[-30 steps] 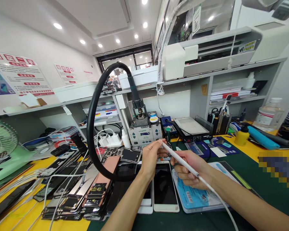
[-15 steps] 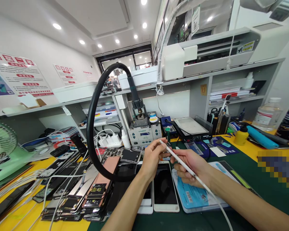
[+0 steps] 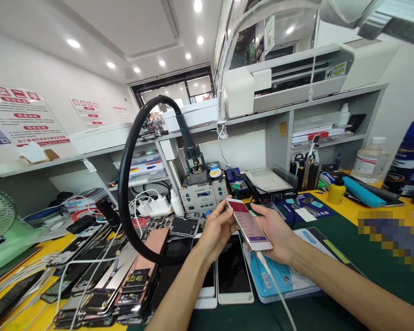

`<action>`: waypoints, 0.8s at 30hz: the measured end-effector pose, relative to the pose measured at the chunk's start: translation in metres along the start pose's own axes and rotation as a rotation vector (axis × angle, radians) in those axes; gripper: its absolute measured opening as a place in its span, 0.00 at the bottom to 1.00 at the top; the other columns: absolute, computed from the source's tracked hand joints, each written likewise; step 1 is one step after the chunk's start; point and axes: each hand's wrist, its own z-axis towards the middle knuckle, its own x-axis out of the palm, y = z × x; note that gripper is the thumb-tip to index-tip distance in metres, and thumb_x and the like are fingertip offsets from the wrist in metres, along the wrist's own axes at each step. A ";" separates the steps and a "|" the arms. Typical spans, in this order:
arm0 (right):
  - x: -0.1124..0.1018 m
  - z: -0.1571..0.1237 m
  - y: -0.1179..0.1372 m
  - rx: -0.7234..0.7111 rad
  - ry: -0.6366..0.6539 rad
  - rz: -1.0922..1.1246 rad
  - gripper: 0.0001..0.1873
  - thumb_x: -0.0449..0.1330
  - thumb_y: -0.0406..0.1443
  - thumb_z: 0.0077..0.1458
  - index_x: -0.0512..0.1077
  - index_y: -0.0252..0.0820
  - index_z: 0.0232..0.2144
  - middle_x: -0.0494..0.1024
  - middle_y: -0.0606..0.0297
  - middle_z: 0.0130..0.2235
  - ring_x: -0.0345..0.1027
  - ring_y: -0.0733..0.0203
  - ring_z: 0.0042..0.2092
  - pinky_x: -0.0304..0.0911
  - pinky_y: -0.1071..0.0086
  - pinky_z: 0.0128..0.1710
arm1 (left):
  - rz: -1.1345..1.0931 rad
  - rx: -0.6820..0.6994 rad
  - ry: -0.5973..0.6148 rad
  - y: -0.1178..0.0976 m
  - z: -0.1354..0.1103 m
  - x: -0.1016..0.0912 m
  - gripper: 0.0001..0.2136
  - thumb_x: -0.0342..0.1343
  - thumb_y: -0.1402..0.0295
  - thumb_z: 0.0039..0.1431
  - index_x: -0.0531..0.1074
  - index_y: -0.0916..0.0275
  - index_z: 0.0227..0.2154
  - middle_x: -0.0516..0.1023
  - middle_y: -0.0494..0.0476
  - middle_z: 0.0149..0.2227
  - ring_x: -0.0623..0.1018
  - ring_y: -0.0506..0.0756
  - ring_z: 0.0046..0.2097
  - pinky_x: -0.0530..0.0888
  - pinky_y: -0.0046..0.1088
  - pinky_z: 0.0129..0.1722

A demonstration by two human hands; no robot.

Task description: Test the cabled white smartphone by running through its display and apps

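Note:
A white smartphone [image 3: 248, 225] with a lit red, pale and purple screen is held up over the bench. My left hand [image 3: 216, 229] grips its upper left edge. Round its right side and back wraps my right hand [image 3: 278, 232], the thumb lifted off beside the screen. From the phone's lower end runs a white charging cable [image 3: 274, 282] down to the bottom of the view. Below my hands lie a white tablet-like device with a dark screen [image 3: 235, 271] and a blue-and-white plastic package [image 3: 272, 280].
Stacked phone parts [image 3: 134, 280] and loose cables spread across the left. A thick black hose [image 3: 122, 184] arches up from the rework station [image 3: 202, 195]. At the right stand a yellow bottle [image 3: 337, 191] and a clear bottle [image 3: 369, 161]. A green fan [image 3: 7, 234] is far left.
The phone has turned from edge-on to show its lit screen. My right hand has opened out around its side and back. The whole view has shifted slightly.

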 end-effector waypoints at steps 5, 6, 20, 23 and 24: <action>0.003 -0.003 0.004 -0.010 0.122 0.044 0.28 0.47 0.51 0.62 0.71 0.32 0.45 0.79 0.54 0.27 0.76 0.49 0.25 0.67 0.64 0.22 | -0.001 -0.020 -0.079 0.002 0.003 0.001 0.23 0.57 0.63 0.62 0.62 0.57 0.59 0.75 0.54 0.34 0.71 0.48 0.25 0.67 0.22 0.23; 0.004 -0.004 0.004 -0.011 0.140 0.057 0.29 0.46 0.51 0.62 0.70 0.31 0.46 0.80 0.53 0.29 0.76 0.50 0.26 0.68 0.63 0.24 | -0.002 -0.021 -0.108 0.004 0.005 0.000 0.23 0.56 0.63 0.62 0.63 0.57 0.58 0.75 0.53 0.33 0.68 0.47 0.23 0.65 0.21 0.21; 0.009 -0.011 0.011 -0.216 0.008 -0.186 0.21 0.52 0.41 0.56 0.73 0.29 0.45 0.81 0.51 0.31 0.75 0.54 0.27 0.64 0.68 0.23 | -0.134 -0.447 0.225 -0.010 -0.008 0.004 0.20 0.44 0.56 0.66 0.69 0.64 0.51 0.74 0.57 0.31 0.72 0.52 0.26 0.72 0.39 0.38; 0.009 -0.014 0.009 -0.248 -0.039 -0.249 0.19 0.55 0.35 0.49 0.73 0.29 0.42 0.81 0.52 0.29 0.74 0.55 0.27 0.60 0.71 0.21 | -0.152 -0.525 0.315 -0.011 -0.007 0.001 0.28 0.40 0.48 0.65 0.66 0.65 0.55 0.75 0.62 0.32 0.78 0.62 0.34 0.70 0.47 0.43; 0.008 -0.014 0.009 -0.273 -0.050 -0.263 0.19 0.56 0.33 0.47 0.73 0.30 0.42 0.81 0.53 0.28 0.74 0.55 0.28 0.61 0.71 0.22 | -0.171 -0.536 0.329 -0.010 -0.007 0.001 0.29 0.40 0.47 0.64 0.65 0.65 0.56 0.75 0.62 0.32 0.78 0.64 0.37 0.70 0.48 0.44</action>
